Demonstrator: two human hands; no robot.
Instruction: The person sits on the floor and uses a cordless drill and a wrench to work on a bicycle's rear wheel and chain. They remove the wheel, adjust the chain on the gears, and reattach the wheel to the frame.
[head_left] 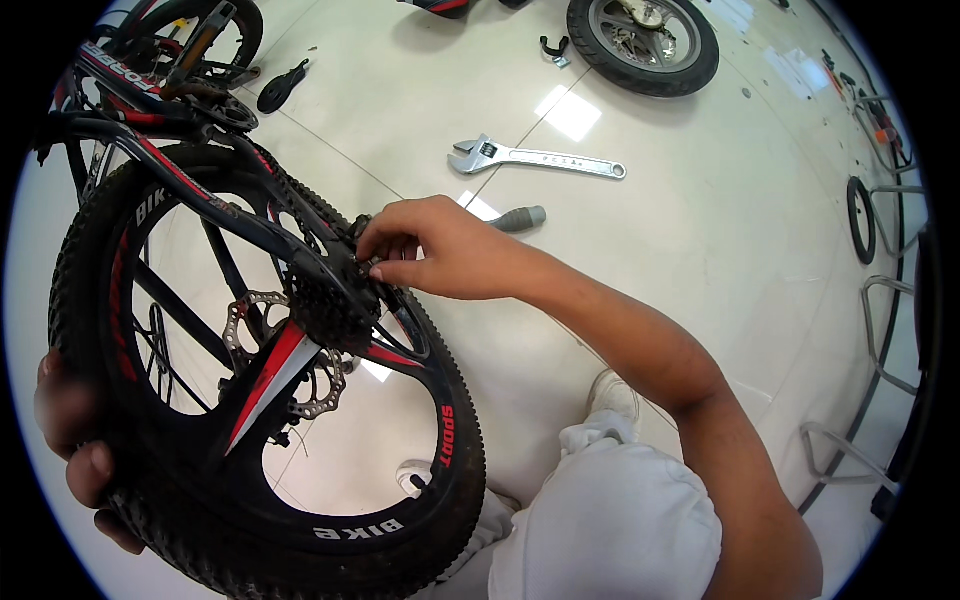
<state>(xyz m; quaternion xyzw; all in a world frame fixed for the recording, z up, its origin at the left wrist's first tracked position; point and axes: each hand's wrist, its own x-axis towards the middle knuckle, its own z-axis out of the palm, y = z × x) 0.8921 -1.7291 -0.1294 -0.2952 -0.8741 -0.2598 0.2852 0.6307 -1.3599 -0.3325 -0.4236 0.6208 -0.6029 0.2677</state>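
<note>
A black bicycle wheel (265, 385) with a knobby tyre and red-and-white spokes stands tilted in front of me, at the rear of a black-and-red bicycle frame (190, 185). At the tyre's left edge, my left hand (75, 430) is wrapped round the rubber. My right hand (440, 245) pinches at the axle end, beside the dark sprocket cluster (325, 315) and the frame's rear end. Whatever is between its thumb and fingers is too hidden to name. A silver brake disc (245, 325) shows through the spokes.
An adjustable wrench (560, 161) lies on the pale tiled floor beyond my right hand, near a grey tool handle (520, 219). Farther off are another wheel (590, 50), a coiled black cable (283, 87) and a black ring (860, 220). Metal chair legs (880, 340) line the right.
</note>
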